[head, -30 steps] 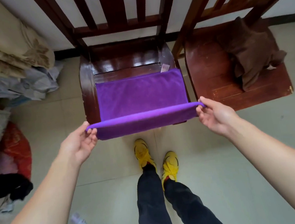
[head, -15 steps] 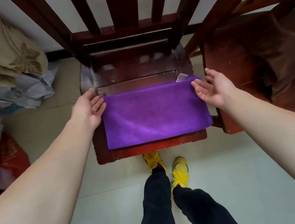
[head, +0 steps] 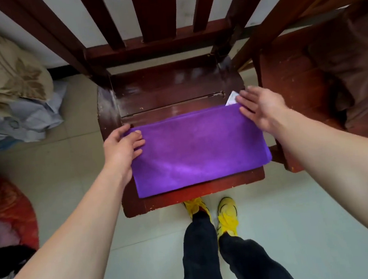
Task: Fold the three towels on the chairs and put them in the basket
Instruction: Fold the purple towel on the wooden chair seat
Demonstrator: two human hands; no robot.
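Note:
A purple towel, folded into a wide band, lies flat on the front of the dark wooden chair seat. My left hand is at its far left corner, thumb along the far edge and curled fingers on top, pinching the cloth. My right hand rests with straight fingers on the far right corner, beside a white label. A crumpled brown towel lies on the second chair to the right. No basket is in view.
A heap of beige and grey bedding sits on the floor at the left, with a red bag below it. My yellow shoes stand on the tiled floor just in front of the chair.
The near edge of the purple towel was carried up and laid over onto the far half. Both hands let go; now the left pinches the far left corner and the right touches the far right one.

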